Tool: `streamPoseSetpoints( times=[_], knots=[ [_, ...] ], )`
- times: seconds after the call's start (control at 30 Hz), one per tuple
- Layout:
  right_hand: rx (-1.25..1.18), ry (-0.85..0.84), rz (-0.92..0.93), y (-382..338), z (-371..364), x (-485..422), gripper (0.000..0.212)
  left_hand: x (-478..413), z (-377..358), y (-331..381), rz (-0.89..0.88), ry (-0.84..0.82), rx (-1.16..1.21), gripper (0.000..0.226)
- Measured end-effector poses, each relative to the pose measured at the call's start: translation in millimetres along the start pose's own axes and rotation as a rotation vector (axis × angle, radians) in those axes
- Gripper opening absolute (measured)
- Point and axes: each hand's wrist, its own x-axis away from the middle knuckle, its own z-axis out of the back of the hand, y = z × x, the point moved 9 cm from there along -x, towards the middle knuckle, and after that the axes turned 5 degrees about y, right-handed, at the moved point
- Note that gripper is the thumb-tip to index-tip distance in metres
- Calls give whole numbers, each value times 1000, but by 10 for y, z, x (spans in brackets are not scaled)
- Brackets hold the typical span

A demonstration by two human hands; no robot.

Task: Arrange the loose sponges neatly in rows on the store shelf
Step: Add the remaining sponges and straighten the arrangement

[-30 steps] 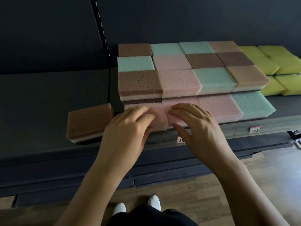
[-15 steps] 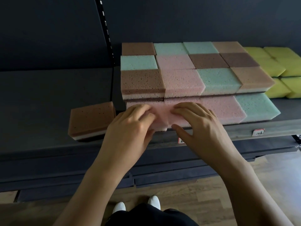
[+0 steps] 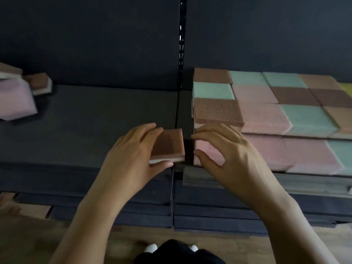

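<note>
Looking down, head view: one frame, blurred toward the edges.
Left hand (image 3: 129, 159): gripped the brown sponge (image 3: 168, 144); fingers (image 3: 148, 130) curled over its far-left corner, thumb (image 3: 162, 165) pressed against the white layer on its near edge.
Brown sponge: sat brown face up at the near edge of the left shelf (image 3: 85, 121), just left of the slotted upright (image 3: 181, 54); could not tell whether it rested on the shelf or was lifted.
Right hand (image 3: 234, 159): held nothing; fingers loosely bent, thumb and forefinger parted, poised at the left end of the pink sponge (image 3: 208, 151); contact could not be judged.
Pink sponge: lay at the near-left corner of the right shelf (image 3: 247, 181), in the front row.
Arranged sponges (image 3: 266, 115): brown, mint and pink blocks were packed in rows, stacked higher behind the front row, right of the upright.
Loose sponges (image 3: 15, 100): pink and brown pieces were heaped at the far left of the left shelf, well apart from both hands.
Floor (image 3: 47, 241): wood; white shoe tips (image 3: 151, 247) showed near the bottom edge.
</note>
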Motion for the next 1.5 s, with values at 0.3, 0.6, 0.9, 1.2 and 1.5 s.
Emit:
streamPoseSetpoints(
  times=[0.3, 0.6, 0.9, 1.2, 1.5],
  knots=[
    [-2, -60, -7, -152, -215, -137, 40, -33, -36, -246, 31, -76, 121, 72],
    [-89, -147, -40, -294, -213, -220, 68, -71, 438, 28, -217, 39, 362, 71],
    [5, -71, -187, 166, 336, 184, 63, -294, 220, 444, -286, -50, 494, 88],
    [292, -39, -172, 750, 1040, 611, 67, -552, -185, 1662, -289, -12, 594, 76],
    [312, -84, -198, 1510, 1543, 1054, 64, -715, -644, 2650, -330, -99, 592, 81]
  ],
)
